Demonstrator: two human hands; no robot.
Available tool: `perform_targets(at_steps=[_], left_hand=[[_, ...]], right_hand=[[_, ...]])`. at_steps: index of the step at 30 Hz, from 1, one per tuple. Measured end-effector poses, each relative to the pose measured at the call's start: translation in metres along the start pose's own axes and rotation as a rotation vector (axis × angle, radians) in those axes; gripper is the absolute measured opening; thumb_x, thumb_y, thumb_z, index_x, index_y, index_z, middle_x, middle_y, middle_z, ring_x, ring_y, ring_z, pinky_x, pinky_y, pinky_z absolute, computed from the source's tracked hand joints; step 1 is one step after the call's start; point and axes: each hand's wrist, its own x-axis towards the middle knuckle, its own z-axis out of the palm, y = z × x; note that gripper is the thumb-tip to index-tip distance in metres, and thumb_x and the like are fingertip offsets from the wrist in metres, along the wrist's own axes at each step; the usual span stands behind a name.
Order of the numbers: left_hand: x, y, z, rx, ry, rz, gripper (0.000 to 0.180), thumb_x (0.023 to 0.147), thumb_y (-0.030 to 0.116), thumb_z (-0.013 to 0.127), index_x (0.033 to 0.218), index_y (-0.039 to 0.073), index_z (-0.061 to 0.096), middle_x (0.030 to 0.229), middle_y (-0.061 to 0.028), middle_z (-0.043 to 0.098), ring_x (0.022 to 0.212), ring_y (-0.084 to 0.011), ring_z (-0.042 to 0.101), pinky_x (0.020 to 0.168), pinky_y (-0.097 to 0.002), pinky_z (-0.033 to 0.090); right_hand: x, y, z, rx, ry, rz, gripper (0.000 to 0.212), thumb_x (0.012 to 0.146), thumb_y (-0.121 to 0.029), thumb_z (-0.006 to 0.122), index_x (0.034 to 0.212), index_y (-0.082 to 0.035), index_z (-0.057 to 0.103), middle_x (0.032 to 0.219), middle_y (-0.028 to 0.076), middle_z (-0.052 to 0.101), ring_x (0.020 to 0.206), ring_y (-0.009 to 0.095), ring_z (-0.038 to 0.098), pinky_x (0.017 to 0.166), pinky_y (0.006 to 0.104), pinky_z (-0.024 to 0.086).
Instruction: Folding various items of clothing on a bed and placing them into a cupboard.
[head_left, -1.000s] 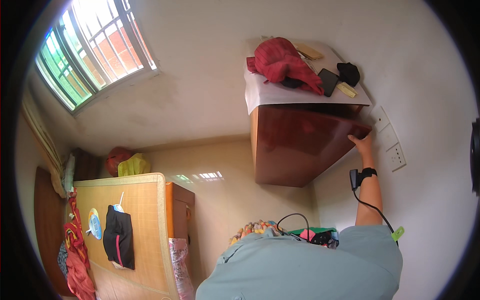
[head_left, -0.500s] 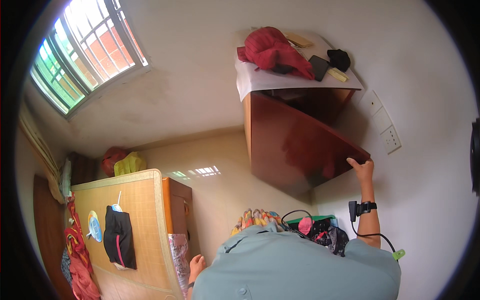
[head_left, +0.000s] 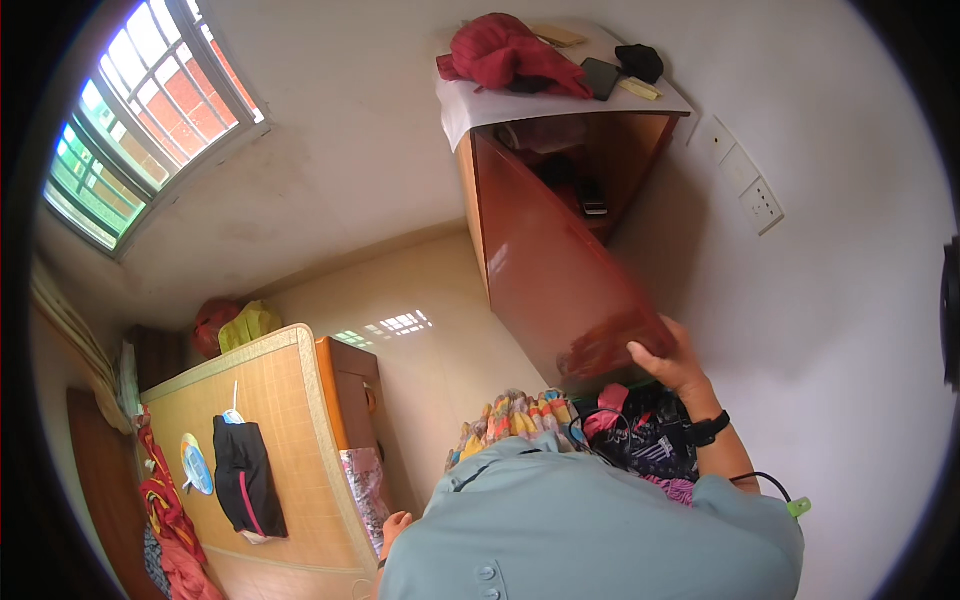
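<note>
My right hand (head_left: 672, 362) holds the free edge of a glossy red-brown cabinet door (head_left: 560, 270), thumb on its outer face and fingers behind it. The door stands swung out from the wooden cabinet (head_left: 655, 180). Inside, in shadow, are a bundle of cloth and a small dark device with a light face (head_left: 593, 198). My left hand (head_left: 396, 530) hangs low beside my body near the bed, its fingers loosely curled and partly hidden, with nothing visible in them.
On the cabinet top lie a red garment (head_left: 510, 55), a dark flat case (head_left: 600, 78) and a black cloth item (head_left: 640, 62). Clothes (head_left: 655, 440) fill a container by my right side. The bed (head_left: 290, 400) stands left; wall sockets (head_left: 762, 206) are at right.
My right hand has pulled the cabinet door further open, toward my body and leftward, so more of the inside shows. My view has shifted slightly. The left hand stays low by my side.
</note>
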Motion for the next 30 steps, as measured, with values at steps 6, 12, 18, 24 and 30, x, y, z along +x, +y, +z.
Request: perform_targets(at_steps=[6, 12, 18, 24, 30], left_hand=[[-0.018, -0.019, 0.015, -0.064, 0.052, -0.037, 0.046, 0.086, 0.027, 0.068, 0.117, -0.006, 0.06, 0.105, -0.0157, 0.068, 0.094, -0.0207, 0.065, 0.082, -0.0315, 0.052], [-0.02, -0.026, 0.033, -0.125, 0.089, -0.065, 0.044, 0.087, 0.025, 0.067, 0.117, -0.006, 0.06, 0.105, -0.0156, 0.068, 0.093, -0.0204, 0.065, 0.081, -0.0315, 0.052], [-0.03, -0.029, 0.053, -0.189, 0.138, -0.105, 0.043, 0.087, 0.024, 0.067, 0.117, -0.006, 0.06, 0.105, -0.0156, 0.068, 0.093, -0.0201, 0.065, 0.081, -0.0314, 0.052], [-0.052, -0.024, 0.069, -0.243, 0.204, -0.142, 0.042, 0.087, 0.022, 0.066, 0.117, -0.006, 0.06, 0.104, -0.0153, 0.068, 0.092, -0.0197, 0.065, 0.08, -0.0314, 0.052], [-0.087, -0.02, 0.096, -0.487, 0.278, -0.24, 0.043, 0.086, 0.024, 0.068, 0.117, -0.006, 0.06, 0.101, -0.0144, 0.068, 0.089, -0.0183, 0.065, 0.079, -0.0306, 0.052]], right_hand=[[-0.003, -0.045, 0.039, -0.188, -0.211, -0.339, 0.041, 0.071, -0.033, 0.074, 0.101, -0.007, 0.063, 0.083, 0.015, 0.061, 0.075, 0.037, 0.061, 0.067, 0.0397, 0.052], [0.014, -0.088, 0.047, -0.385, -0.501, -0.399, 0.059, 0.062, -0.047, 0.081, 0.102, -0.008, 0.061, 0.083, 0.016, 0.064, 0.079, 0.037, 0.063, 0.067, 0.0421, 0.051], [0.132, -0.121, 0.012, -0.193, -0.628, -0.399, 0.04, 0.067, -0.018, 0.078, 0.097, -0.002, 0.056, 0.086, 0.008, 0.059, 0.076, 0.021, 0.061, 0.072, 0.0343, 0.051], [0.354, -0.164, 0.007, -0.32, 0.351, -0.644, 0.06, 0.071, -0.033, 0.079, 0.118, -0.004, 0.056, 0.113, 0.015, 0.064, 0.101, 0.03, 0.063, 0.088, 0.0386, 0.049], [0.465, -0.148, 0.053, -0.685, 0.25, -0.355, 0.048, 0.074, -0.033, 0.071, 0.117, -0.013, 0.062, 0.112, 0.016, 0.065, 0.105, 0.033, 0.062, 0.09, 0.0442, 0.049]])
